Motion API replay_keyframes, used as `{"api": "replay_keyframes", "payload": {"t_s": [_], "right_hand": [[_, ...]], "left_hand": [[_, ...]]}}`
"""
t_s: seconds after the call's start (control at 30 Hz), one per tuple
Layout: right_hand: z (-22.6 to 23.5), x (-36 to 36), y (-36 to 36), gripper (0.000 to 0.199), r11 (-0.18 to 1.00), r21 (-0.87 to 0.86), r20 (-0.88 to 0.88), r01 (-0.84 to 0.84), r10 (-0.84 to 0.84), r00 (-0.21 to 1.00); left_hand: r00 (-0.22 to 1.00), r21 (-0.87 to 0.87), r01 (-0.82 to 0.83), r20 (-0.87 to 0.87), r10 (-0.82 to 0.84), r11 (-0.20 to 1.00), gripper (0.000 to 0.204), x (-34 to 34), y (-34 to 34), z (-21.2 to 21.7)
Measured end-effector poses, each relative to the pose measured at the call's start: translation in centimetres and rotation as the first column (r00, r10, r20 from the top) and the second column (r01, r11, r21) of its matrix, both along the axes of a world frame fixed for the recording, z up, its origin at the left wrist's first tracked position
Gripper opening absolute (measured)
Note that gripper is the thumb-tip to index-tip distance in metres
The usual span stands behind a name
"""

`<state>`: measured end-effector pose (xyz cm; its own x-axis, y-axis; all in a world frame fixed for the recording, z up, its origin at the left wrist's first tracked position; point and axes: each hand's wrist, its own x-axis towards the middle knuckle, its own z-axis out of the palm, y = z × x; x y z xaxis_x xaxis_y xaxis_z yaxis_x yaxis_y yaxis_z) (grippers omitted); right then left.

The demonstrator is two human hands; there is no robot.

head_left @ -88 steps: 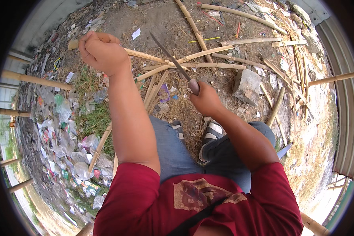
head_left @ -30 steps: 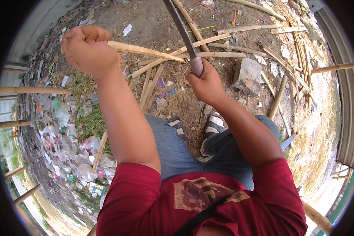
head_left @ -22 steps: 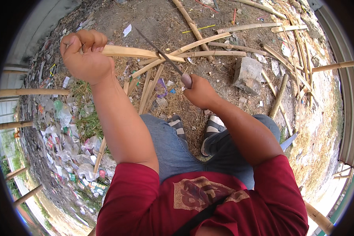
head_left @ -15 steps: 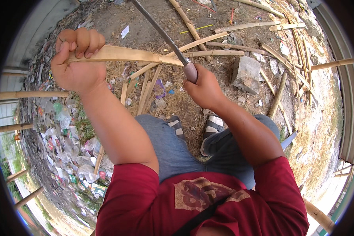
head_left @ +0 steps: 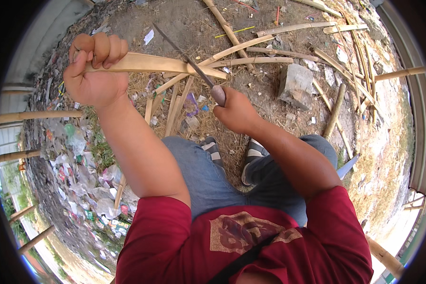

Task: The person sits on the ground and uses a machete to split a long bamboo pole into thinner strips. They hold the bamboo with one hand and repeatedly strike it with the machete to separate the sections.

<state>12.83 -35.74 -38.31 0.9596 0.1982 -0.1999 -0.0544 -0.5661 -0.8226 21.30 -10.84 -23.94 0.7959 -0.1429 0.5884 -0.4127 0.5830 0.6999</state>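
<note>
My left hand (head_left: 97,68) is closed around the near end of a split bamboo strip (head_left: 156,64), which stretches out to the right. In my right hand (head_left: 236,111) is the handle of a long-bladed knife (head_left: 194,66). Its dark blade points up and to the left and crosses the strip toward the strip's right end. Whether the edge touches the wood or passes just above it, I cannot tell. Below the strip, several split bamboo pieces (head_left: 179,109) lean and lie on the ground.
A grey concrete block (head_left: 296,87) sits to the right of my right hand. More bamboo poles (head_left: 274,61) lie scattered at the far side and right. Plastic litter (head_left: 85,184) covers the ground at left. A blue saw-like blade (head_left: 348,166) shows beside my right knee.
My right hand has moved slightly left and down with the knife. The blade now crosses the strip farther left. My left hand and the strip have barely shifted.
</note>
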Motion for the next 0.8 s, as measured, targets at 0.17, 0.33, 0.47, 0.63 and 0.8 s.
{"api": "replay_keyframes", "payload": {"t_s": [0.17, 0.33, 0.47, 0.63, 0.8], "right_hand": [[1.1, -0.9, 1.8, 0.031, 0.998, 0.057, 0.051, -0.033, 0.030, 0.998], [-3.0, 0.3, 0.4, 0.032, 0.999, 0.021, -0.058, 0.028, -0.026, 0.998], [0.0, -0.2, 0.6, 0.032, 1.000, -0.013, -0.001, -0.015, 0.015, 1.000], [1.7, -0.1, 0.9, 0.033, 0.997, 0.021, 0.049, -0.074, 0.073, 0.996], [-5.6, 1.7, -2.0, 0.034, 0.998, -0.062, -0.269, 0.033, -0.049, 0.962]], "left_hand": [[0.967, -0.010, -0.253, -0.030, 0.253, 0.967, 0.020, -0.7, -2.5, 0.8], [0.919, -0.014, -0.390, -0.061, 0.389, 0.921, 0.020, -0.2, -1.3, 0.3], [0.913, -0.019, -0.405, -0.067, 0.403, 0.914, 0.019, -0.3, -1.1, 0.3], [0.948, 0.000, -0.317, -0.030, 0.317, 0.948, 0.020, -0.4, -1.8, 0.6], [0.962, -0.006, -0.272, -0.005, 0.272, 0.962, 0.022, 0.2, -0.2, -0.1]]}}
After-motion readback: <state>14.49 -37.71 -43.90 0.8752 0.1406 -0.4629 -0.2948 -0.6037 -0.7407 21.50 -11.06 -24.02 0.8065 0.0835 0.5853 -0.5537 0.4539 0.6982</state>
